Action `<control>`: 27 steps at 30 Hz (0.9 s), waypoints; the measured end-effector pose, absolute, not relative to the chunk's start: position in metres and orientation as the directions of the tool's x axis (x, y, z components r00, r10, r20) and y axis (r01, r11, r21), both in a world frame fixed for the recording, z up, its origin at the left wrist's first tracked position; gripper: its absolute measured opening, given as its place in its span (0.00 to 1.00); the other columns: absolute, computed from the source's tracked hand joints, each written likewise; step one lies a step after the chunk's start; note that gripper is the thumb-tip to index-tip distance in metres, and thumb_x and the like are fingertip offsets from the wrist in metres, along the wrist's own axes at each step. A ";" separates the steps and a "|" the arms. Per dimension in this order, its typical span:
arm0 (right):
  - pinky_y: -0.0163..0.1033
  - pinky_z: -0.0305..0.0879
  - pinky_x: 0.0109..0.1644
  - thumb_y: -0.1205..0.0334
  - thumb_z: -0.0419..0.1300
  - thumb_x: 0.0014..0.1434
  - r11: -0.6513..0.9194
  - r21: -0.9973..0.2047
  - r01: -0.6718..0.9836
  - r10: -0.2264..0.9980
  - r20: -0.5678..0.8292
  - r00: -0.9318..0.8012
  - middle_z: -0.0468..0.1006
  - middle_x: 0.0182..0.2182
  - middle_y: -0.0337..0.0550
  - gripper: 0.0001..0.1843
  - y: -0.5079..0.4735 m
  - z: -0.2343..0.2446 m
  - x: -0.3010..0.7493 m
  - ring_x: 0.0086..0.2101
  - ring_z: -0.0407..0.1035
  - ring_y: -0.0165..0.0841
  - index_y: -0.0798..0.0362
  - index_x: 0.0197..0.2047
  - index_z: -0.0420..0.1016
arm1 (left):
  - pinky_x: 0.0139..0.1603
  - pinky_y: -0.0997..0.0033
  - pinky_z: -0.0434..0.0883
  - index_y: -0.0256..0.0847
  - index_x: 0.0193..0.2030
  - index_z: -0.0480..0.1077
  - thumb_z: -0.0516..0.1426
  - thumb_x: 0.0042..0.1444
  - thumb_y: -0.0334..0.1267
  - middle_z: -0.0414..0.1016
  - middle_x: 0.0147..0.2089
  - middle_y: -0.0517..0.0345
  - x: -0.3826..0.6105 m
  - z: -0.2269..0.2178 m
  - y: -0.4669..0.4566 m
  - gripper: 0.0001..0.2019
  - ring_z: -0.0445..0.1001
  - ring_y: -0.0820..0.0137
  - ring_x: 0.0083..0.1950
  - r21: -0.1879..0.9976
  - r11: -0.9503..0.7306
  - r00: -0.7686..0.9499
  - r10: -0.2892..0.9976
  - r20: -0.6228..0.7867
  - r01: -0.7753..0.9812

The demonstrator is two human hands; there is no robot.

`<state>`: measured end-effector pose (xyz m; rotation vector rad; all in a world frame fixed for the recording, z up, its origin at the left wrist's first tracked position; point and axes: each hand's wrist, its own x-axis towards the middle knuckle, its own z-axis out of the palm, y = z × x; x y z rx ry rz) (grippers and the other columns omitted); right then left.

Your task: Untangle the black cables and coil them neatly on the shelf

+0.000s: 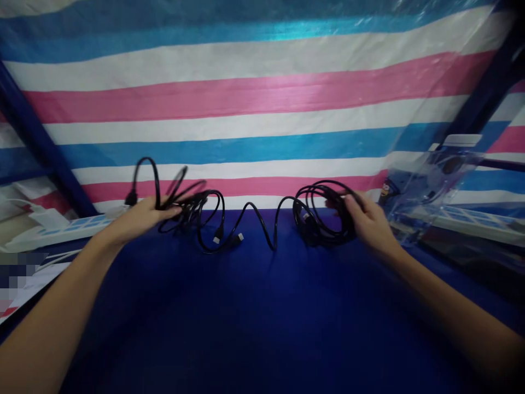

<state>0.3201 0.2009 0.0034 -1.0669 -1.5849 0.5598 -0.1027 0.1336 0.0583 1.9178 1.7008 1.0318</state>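
A cable coil (346, 221) and a looser cable bundle (191, 207), with a wavy strand (273, 246) between, are at the far part of the blue table (262, 312). The right hand (371, 221) closes on the coil's edge; the left hand (143, 215) pinches the bundle. A power strip (77, 227) lies beyond the left forearm, before a striped sheet (246, 148).

We count two black cable bundles (348, 224), one in left fingers (174, 212), one in right fingers (353, 204); at least three silver-tipped plugs (240, 237) between; two white power strips (484, 227), one outward either side.
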 end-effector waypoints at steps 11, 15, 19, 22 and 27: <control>0.43 0.68 0.34 0.42 0.55 0.53 0.372 -0.870 0.322 0.928 0.350 -0.126 0.76 0.24 0.47 0.23 0.187 0.005 0.298 0.27 0.71 0.36 0.56 0.28 0.73 | 0.18 0.79 0.61 0.39 0.29 0.68 0.61 0.46 0.47 0.65 0.19 0.63 -0.082 0.038 0.153 0.13 0.63 0.77 0.19 0.873 -0.207 -0.252 0.905 0.342 0.441; 0.38 0.64 0.25 0.42 0.53 0.55 0.386 -0.908 0.161 0.859 0.418 0.295 0.75 0.25 0.45 0.21 0.195 0.015 0.313 0.22 0.68 0.31 0.54 0.31 0.70 | 0.26 0.78 0.66 0.41 0.31 0.68 0.60 0.47 0.48 0.66 0.27 0.61 -0.115 0.043 0.156 0.13 0.67 0.76 0.26 0.924 -0.260 -0.276 0.900 0.337 0.282; 0.41 0.65 0.30 0.42 0.48 0.59 0.463 -0.753 0.468 0.776 0.600 0.197 0.75 0.29 0.47 0.24 0.190 0.019 0.318 0.27 0.69 0.34 0.54 0.35 0.72 | 0.46 0.53 0.68 0.41 0.37 0.70 0.53 0.51 0.56 0.72 0.43 0.47 -0.121 0.053 0.149 0.19 0.70 0.54 0.48 0.803 -0.080 -0.352 0.870 0.346 0.591; 0.44 0.67 0.40 0.43 0.53 0.56 0.532 -0.581 0.616 0.824 0.522 -0.220 0.77 0.36 0.47 0.24 0.181 0.014 0.307 0.36 0.71 0.39 0.54 0.44 0.74 | 0.53 0.31 0.53 0.35 0.45 0.69 0.53 0.51 0.56 0.66 0.55 0.34 -0.099 0.060 0.138 0.25 0.56 0.35 0.60 0.310 0.180 -0.335 0.749 0.572 0.934; 0.43 0.62 0.55 0.49 0.54 0.59 0.615 -0.630 0.474 0.749 0.278 -0.602 0.70 0.53 0.43 0.24 0.161 0.004 0.272 0.52 0.64 0.39 0.49 0.56 0.65 | 0.59 0.54 0.61 0.45 0.59 0.62 0.42 0.61 0.53 0.64 0.60 0.50 -0.024 0.033 0.127 0.25 0.63 0.59 0.60 0.246 -0.378 0.254 0.872 0.418 0.892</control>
